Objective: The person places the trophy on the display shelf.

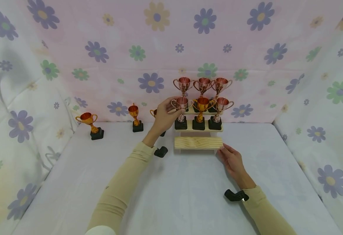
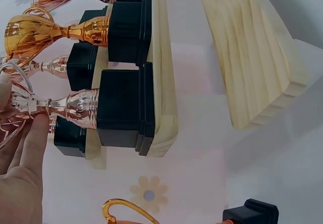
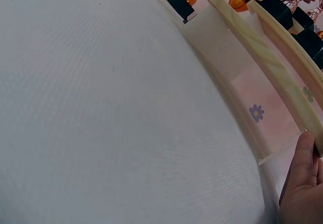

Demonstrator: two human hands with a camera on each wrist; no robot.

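Observation:
My left hand (image 1: 165,117) holds a rose-gold trophy cup (image 1: 181,115) by its cup and stem. The cup's black base (image 2: 123,108) sits at the left end of the middle tier of a wooden stepped display stand (image 1: 199,143). My right hand (image 1: 232,160) grips the right end of the bottom tier. Beside the held cup on the same tier are a gold trophy cup (image 1: 202,106) and another rose-gold cup (image 1: 220,106). Three rose-gold cups, including the middle one (image 1: 203,84), line the top tier.
On the white table to the left stand a gold trophy (image 1: 93,125) and a second one (image 1: 135,118). A third gold trophy (image 1: 153,113) is partly hidden behind my left hand. A flower-patterned cloth backdrop (image 1: 159,45) rises behind the stand.

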